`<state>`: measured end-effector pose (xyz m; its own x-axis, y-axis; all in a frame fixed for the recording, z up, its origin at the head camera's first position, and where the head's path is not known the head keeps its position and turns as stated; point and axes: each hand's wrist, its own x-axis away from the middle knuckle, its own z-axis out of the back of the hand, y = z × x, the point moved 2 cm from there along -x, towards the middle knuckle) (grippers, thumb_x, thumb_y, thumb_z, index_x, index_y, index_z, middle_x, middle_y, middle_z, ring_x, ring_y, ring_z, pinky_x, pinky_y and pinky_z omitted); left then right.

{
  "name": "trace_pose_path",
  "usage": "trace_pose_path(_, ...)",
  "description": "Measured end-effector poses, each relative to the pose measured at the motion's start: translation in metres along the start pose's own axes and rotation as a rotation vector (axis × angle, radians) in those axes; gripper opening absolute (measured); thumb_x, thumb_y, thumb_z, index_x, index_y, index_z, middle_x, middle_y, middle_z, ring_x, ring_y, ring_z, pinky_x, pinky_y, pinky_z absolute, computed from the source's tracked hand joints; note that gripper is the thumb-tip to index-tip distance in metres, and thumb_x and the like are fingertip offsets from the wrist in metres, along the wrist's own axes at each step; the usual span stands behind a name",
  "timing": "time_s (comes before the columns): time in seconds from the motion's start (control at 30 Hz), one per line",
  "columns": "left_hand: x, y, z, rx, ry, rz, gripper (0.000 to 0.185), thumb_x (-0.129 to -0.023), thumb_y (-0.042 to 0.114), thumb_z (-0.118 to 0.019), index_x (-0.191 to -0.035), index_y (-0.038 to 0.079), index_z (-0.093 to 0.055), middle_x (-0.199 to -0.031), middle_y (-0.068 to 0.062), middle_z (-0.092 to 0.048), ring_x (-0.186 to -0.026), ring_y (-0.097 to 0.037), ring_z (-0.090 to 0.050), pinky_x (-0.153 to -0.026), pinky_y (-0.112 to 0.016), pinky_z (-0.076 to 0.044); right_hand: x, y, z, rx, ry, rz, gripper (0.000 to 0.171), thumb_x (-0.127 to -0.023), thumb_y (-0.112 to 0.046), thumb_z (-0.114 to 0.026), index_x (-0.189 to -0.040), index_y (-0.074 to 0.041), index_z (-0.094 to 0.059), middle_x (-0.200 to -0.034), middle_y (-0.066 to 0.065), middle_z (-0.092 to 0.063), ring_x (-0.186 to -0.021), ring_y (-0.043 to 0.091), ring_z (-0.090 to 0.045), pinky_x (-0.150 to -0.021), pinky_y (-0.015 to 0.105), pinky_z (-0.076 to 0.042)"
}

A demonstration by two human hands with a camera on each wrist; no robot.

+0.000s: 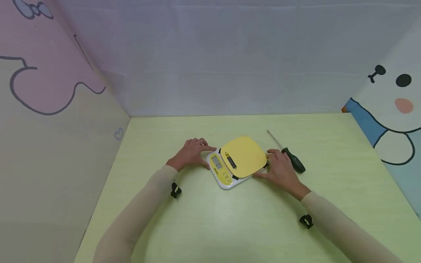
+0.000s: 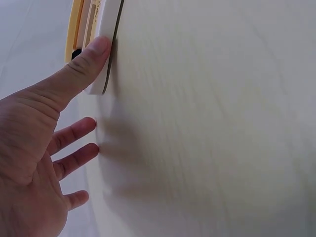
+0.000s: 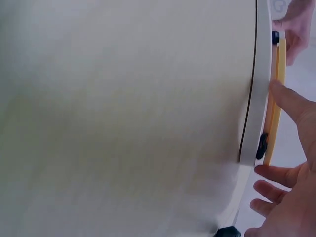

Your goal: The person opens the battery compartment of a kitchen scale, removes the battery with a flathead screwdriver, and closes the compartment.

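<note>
A kitchen scale [image 1: 245, 153] with a yellow plate and white body lies at an angle on the table, its small display [image 1: 216, 162] toward the left. My left hand [image 1: 192, 154] holds its left end between thumb and forefinger; in the left wrist view the thumb [image 2: 81, 69] presses the white side and the other fingers spread away from it. At the opposite end my right hand [image 1: 280, 168] grips the corner, thumb on the near side and forefinger round the right edge. Close behind the right hand lies a screwdriver [image 1: 294, 160] with a dark green handle.
The pale yellow-green table [image 1: 210, 226] is bounded by a plain back wall [image 1: 230, 65] and printed side panels [image 1: 388, 109]. Black wrist-camera mounts [image 1: 175, 190] hang below both sleeves. The screwdriver's shaft points toward the back wall.
</note>
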<state>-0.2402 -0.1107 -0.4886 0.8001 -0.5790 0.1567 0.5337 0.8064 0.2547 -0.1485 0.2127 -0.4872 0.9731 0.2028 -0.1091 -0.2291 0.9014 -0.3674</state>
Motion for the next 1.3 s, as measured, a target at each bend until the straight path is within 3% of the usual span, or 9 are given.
trace_pose_path(0.23,0.022,0.006,-0.01,0.031,0.083,0.116,0.092,-0.065,0.068,-0.079,-0.142,0.025,-0.052,-0.13,-0.003,-0.052,-0.121,-0.027,-0.047,-0.109,-0.053,-0.032,-0.017,0.014,0.005,0.011,-0.116,0.081,0.09,-0.068,-0.056,-0.083,-0.132,0.0,-0.055,-0.14,0.021,-0.047,-0.131,0.04,-0.042,-0.111,0.066,-0.021)
trace_pose_path(0.43,0.04,0.028,-0.023,0.053,0.137,0.178,0.105,-0.059,0.078,-0.075,-0.14,0.014,-0.051,-0.141,-0.006,-0.047,-0.133,-0.028,-0.041,-0.109,-0.053,-0.032,-0.032,0.018,0.012,0.017,-0.221,0.148,0.1,-0.066,-0.058,-0.083,-0.142,-0.004,-0.047,-0.146,0.02,-0.041,-0.135,0.039,-0.04,-0.11,0.071,-0.014)
trace_pose_path(0.6,0.052,0.046,-0.032,0.038,0.131,0.251,0.115,-0.056,0.082,-0.072,-0.14,0.008,-0.047,-0.152,-0.011,-0.037,-0.142,-0.03,-0.032,-0.113,-0.054,-0.028,-0.04,0.02,0.015,0.003,-0.277,0.166,0.103,-0.066,-0.057,-0.084,-0.144,-0.003,-0.044,-0.149,0.021,-0.037,-0.138,0.04,-0.037,-0.111,0.071,-0.014)
trace_pose_path(1.0,0.059,0.07,-0.04,0.064,0.152,0.38,0.127,-0.05,0.083,-0.074,-0.14,0.001,-0.042,-0.157,-0.016,-0.029,-0.143,-0.034,-0.031,-0.115,-0.054,-0.026,-0.049,0.021,0.014,-0.055,-0.312,0.223,0.101,-0.065,-0.052,-0.087,-0.14,0.003,-0.047,-0.152,0.022,-0.035,-0.141,0.04,-0.032,-0.111,0.068,-0.02)
trace_pose_path(1.3,0.059,0.077,-0.046,0.066,0.166,0.358,0.138,-0.049,0.083,-0.076,-0.147,-0.003,-0.03,-0.16,-0.021,-0.021,-0.147,-0.036,-0.023,-0.116,-0.056,-0.023,-0.046,0.025,0.011,-0.089,-0.315,0.201,0.104,-0.067,-0.052,-0.085,-0.143,0.005,-0.042,-0.152,0.021,-0.034,-0.138,0.042,-0.034,-0.109,0.063,-0.029)
